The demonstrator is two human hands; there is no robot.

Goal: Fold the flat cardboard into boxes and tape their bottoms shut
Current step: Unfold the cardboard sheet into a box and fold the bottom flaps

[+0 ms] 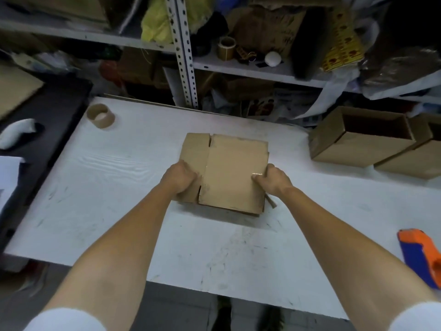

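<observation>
both forearms are reaching over the white table [114, 192] to the cardboard box [229, 173], sitting bottom-up mid-table. left hand [182, 179] is bearing down curled on the narrow flap; gripping or just pressing, cannot tell. right hand [272, 179] is clasping the wide flap's edge, thumb on top beside a glint of tape. bottom-sealing step, probably. next move is likely needing the tape dispenser [422, 254], lying well apart at the right.

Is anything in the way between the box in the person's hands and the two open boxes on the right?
Nothing visible. The left hand and right hand grip the box, and the table stretch from it to the open boxes is bare. The tape dispenser lies nearer the person, off that line.
</observation>
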